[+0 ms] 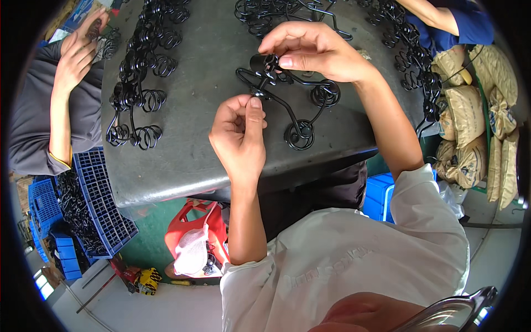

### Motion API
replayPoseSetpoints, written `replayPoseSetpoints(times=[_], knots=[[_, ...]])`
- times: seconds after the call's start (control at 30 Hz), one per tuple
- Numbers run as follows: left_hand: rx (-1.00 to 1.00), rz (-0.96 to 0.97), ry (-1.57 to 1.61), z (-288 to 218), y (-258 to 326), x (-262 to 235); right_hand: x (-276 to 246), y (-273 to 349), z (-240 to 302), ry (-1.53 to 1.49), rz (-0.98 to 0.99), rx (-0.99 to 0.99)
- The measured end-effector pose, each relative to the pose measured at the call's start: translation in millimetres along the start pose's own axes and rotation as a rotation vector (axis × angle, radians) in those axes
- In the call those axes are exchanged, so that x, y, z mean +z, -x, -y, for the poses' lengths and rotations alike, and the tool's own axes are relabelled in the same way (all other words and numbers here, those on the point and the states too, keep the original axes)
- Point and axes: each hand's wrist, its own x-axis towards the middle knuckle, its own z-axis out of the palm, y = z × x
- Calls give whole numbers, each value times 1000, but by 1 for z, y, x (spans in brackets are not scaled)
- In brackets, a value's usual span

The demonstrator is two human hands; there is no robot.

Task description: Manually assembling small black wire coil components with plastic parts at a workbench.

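Over the near part of the table, both my hands are at a black coiled wire spring assembly (285, 108). Its two round coils hang to the right and toward me. My left hand (240, 133) is closed, thumb and forefinger pinching the wire near a small joint. A short black cylinder-shaped part (259, 63) sits at the assembly's far end. Beside it, my right hand (318, 52) is closed in a pinch on the assembly's top end, and the fingers partly hide what they grip.
Linked black springs (146, 72) line the dark table (182, 160) at left; more springs (412, 61) run along its right. Co-workers' arms (69, 77) show at both sides. Blue crates (102, 205) stand lower left, a red stool (182, 224) below the table, sacks (464, 113) at right.
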Motion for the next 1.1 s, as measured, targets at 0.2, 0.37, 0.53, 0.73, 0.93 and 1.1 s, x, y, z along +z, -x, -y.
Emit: replayPoseSetpoints(times=[0.2, 0.37, 0.53, 0.73, 0.93, 1.1], knots=[[2, -6, 18, 0, 0, 0, 2, -1, 0, -9, -20, 19], [-2, -7, 23, 0, 0, -1, 7, 0, 5, 47, -49, -1], [0, 3, 8, 0, 0, -1, 7, 2, 6, -29, -24, -43], [17, 15, -30, 2, 1, -2, 5, 0, 4, -25, 45, -168], [27, 13, 40, 3, 2, -1, 5, 5, 10, -34, -18, -24], [38, 20, 24, 1, 3, -1, 3, 5, 10, -49, -23, 27]])
